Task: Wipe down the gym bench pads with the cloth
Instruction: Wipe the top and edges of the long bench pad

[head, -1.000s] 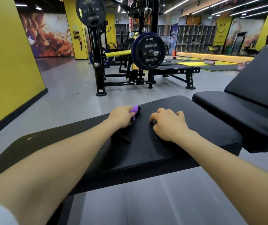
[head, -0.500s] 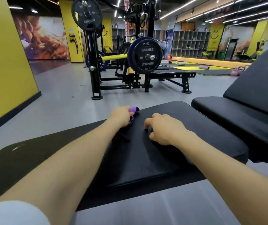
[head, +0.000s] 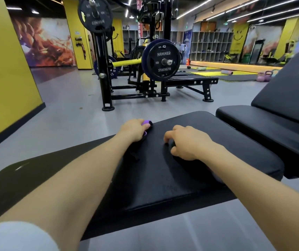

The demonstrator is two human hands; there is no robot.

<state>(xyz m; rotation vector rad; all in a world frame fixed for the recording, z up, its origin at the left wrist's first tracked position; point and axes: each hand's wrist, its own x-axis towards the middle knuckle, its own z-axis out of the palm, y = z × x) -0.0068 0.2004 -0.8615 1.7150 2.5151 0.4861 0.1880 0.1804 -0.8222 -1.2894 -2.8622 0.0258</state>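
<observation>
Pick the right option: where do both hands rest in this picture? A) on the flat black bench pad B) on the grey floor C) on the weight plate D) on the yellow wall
A: the left hand and the right hand both lie on the flat black bench pad.

Legible markings are confined to the weight plates. The round black weight plate with a dark blue rim (head: 162, 61), mounted on a steel bar end of the black plate-loaded machine, carries "HAMMER" in pale raised letters above its hub and "STRENGTH" below it. A numeral left of the hub appears to read "15"; further small numerals at top and bottom are too small to confirm. The upper round black weight plate (head: 95, 13), stored high on the black upright post, shows "HAMMER" inverted along its lower edge; its other marks are unreadable. Wall signage elsewhere is too blurred to read.
</observation>
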